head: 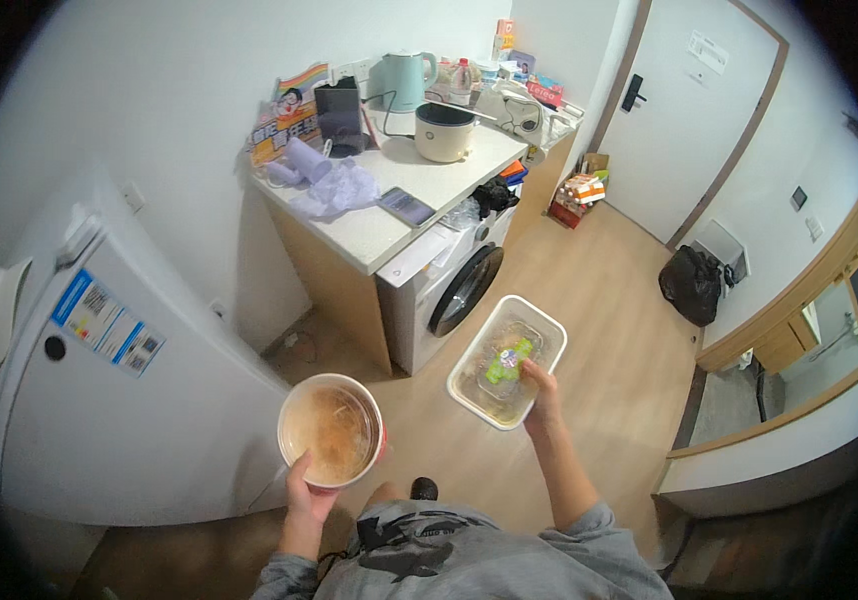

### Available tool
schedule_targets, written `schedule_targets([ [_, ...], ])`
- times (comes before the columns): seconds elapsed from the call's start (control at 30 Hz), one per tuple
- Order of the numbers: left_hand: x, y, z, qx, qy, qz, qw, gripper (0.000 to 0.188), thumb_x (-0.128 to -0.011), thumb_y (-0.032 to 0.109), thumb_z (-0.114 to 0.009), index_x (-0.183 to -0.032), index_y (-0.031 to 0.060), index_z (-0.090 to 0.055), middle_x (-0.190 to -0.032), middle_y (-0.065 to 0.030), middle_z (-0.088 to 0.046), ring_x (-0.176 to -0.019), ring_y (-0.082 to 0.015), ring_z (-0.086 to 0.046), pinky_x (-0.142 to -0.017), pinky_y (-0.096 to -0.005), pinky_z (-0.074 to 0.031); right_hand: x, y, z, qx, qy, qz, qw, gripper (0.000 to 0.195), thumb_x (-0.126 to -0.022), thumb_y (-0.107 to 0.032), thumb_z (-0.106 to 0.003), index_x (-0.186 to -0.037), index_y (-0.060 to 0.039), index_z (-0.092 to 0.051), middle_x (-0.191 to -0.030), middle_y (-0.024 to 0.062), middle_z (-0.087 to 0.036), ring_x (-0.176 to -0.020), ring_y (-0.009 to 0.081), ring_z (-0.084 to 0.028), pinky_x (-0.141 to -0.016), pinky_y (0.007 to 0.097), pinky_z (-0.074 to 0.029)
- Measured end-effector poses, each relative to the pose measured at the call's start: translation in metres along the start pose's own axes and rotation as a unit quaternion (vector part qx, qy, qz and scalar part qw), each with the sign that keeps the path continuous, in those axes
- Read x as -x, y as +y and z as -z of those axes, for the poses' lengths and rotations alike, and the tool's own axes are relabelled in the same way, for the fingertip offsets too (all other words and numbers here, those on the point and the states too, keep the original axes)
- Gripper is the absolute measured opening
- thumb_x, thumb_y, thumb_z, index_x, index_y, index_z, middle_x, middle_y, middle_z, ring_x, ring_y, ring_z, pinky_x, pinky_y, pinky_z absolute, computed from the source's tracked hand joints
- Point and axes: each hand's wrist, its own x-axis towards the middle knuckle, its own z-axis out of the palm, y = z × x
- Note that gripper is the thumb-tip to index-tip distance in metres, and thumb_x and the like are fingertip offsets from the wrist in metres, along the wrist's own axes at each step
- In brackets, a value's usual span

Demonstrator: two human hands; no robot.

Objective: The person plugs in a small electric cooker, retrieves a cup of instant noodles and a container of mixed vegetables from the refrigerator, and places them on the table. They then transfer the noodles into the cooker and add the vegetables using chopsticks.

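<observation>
My left hand (pixel 307 487) grips the near side of a round tub (pixel 331 431) with a clear lid, its thumb on the rim. Brownish contents show through the lid, and a bit of red shows on the tub's side. In my right hand (pixel 543 394) is a rectangular white-rimmed food container (pixel 507 361) with a clear lid and a green sticker, the thumb lying on top. Both containers are held apart over the floor. What is inside the rectangular one is hard to make out.
A white fridge (pixel 143 420) stands at the left. Ahead, a counter (pixel 369 240) bears a phone (pixel 406 207), a small cooker pot (pixel 444 133) and a light-blue kettle (pixel 403 81). Below it is a front-loading washing machine (pixel 466 289). A black bag (pixel 690 285) sits near the door (pixel 688 112).
</observation>
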Motion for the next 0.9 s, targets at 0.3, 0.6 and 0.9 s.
schedule_targets([
  [0.3,-0.131,0.013,-0.107,-0.020,-0.003,-0.020,1.000,0.054,-0.077,0.020,-0.052,-0.124,0.0037,-0.032,-0.118,-0.0152,-0.044,-0.108,-0.0298,-0.045,-0.088,-0.0446,-0.040,-0.117,-0.048,0.049,0.006,0.065,0.007,0.998,0.039,-0.075,-0.019,-0.054,-0.106,0.0024,-0.047,-0.098,0.0128,-0.055,-0.089,0.0239,-0.055,-0.081,0.0370,-0.045],
  [0.6,-0.278,0.023,-0.221,-0.014,-0.022,-0.023,0.999,0.052,-0.078,0.021,-0.052,-0.124,0.0045,-0.032,-0.120,-0.0141,-0.044,-0.109,-0.0291,-0.045,-0.089,-0.0448,-0.039,-0.290,-0.104,0.044,0.011,0.058,0.001,0.998,0.043,-0.075,-0.019,-0.055,-0.111,0.0027,-0.043,-0.101,0.0134,-0.053,-0.093,0.0247,-0.053,-0.083,0.0382,-0.044],
  [0.9,-0.382,-0.002,-0.320,-0.013,0.016,-0.014,1.000,0.050,-0.081,0.017,-0.051,-0.125,0.0041,-0.031,-0.121,-0.0132,-0.043,-0.111,-0.0262,-0.044,-0.090,-0.0420,-0.039,-0.477,-0.160,0.061,0.065,0.029,-0.013,0.997,0.046,-0.075,-0.020,-0.054,-0.113,0.0039,-0.041,-0.104,0.0150,-0.052,-0.095,0.0269,-0.053,-0.085,0.0402,-0.043],
])
